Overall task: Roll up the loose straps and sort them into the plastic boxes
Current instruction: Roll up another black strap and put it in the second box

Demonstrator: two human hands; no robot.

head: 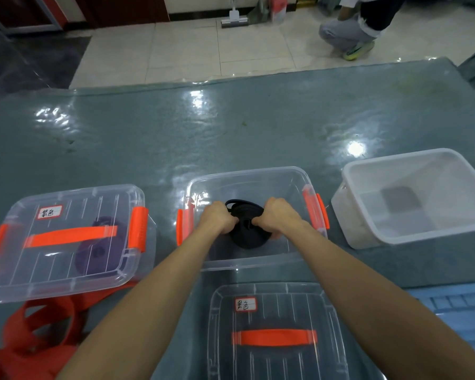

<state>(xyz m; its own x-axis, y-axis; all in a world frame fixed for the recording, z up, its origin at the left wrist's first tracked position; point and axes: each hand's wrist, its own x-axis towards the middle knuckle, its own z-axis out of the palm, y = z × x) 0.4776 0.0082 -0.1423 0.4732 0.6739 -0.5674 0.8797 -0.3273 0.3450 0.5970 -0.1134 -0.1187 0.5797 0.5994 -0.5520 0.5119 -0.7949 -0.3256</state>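
The left hand (217,216) and right hand (279,215) both have fingers curled tight round a rolled black strap (247,238), inside the open clear box (244,173) at the centre of the worktop (231,127). At nine o'clock a lidded box (52,272) holds purple rolls (99,250); a red strap (39,325) lies at seven.

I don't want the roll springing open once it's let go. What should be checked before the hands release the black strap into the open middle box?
1. Both hands on the roll: left hand and right hand grip the black strap roll: ok.
2. Roll inside the open clear box: ok.
3. Roll resting on the box floor: cannot tell.
4. Loose end tucked in: a loop sticks out at the roll's top: not ok.
5. The lid is out of the way, lying nearer the person: ok.
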